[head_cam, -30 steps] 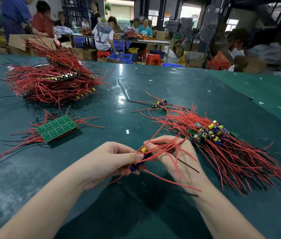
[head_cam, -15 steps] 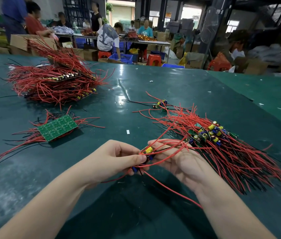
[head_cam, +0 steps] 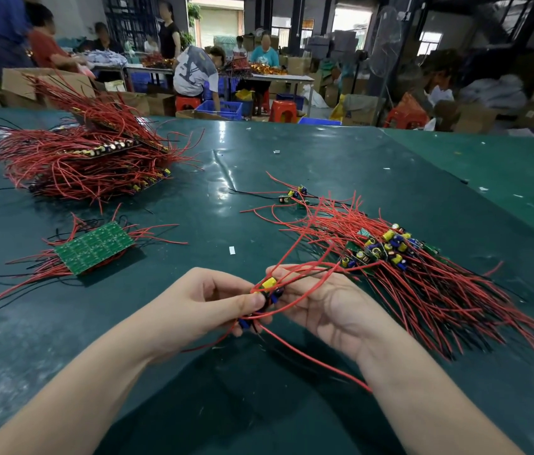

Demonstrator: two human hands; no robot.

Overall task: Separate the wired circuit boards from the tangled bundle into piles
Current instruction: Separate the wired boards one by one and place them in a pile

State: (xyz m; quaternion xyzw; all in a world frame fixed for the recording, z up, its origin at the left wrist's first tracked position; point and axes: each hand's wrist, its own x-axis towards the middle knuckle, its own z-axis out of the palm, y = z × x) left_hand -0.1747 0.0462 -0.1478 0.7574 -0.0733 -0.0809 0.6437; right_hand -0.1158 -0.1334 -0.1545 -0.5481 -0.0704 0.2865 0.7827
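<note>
Red wires (head_cam: 295, 300) loop across both hands near the middle of the green table (head_cam: 259, 178). The left hand (head_cam: 206, 303) pinches a small board (head_cam: 267, 292), thumb and fingers curled on it; its yellow part shows just above the thumb. The right hand (head_cam: 328, 307) lies palm up just right of it, fingers curled loosely under the board and wires, some of which run across the palm and on to the bundle (head_cam: 406, 274). That bundle lies to the right, its boards with yellow and blue parts at the far end, wire tails fanning toward the near right. Two small boards (head_cam: 295, 195) lie apart beyond it. At the left rests a green panel (head_cam: 95, 247) on its own wires, and farther left a tall pile (head_cam: 85, 159) of wired boards. People work at benches far behind
</note>
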